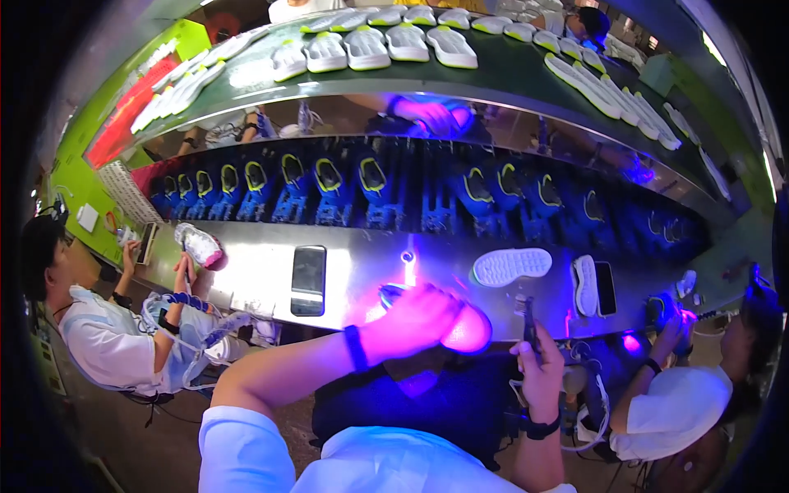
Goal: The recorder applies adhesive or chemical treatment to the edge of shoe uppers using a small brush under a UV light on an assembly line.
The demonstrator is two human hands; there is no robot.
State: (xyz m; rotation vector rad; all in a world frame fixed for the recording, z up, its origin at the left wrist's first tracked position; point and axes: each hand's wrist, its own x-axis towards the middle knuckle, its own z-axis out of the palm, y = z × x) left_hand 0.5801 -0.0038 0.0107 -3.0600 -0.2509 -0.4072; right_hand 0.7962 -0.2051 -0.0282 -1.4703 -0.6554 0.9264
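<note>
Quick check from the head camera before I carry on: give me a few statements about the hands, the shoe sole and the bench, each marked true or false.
1. The left hand holds a shoe sole lit pink by the lamp. True.
2. The right hand is empty. False: it grips a thin dark tool.
3. A dark phone lies flat on the metal bench, left of the hands. True.
4. The white sole on the bench lies tread down. False: its tread faces up.
5. The upper shelf holds only blue shoes. False: it carries rows of white soles.
</note>
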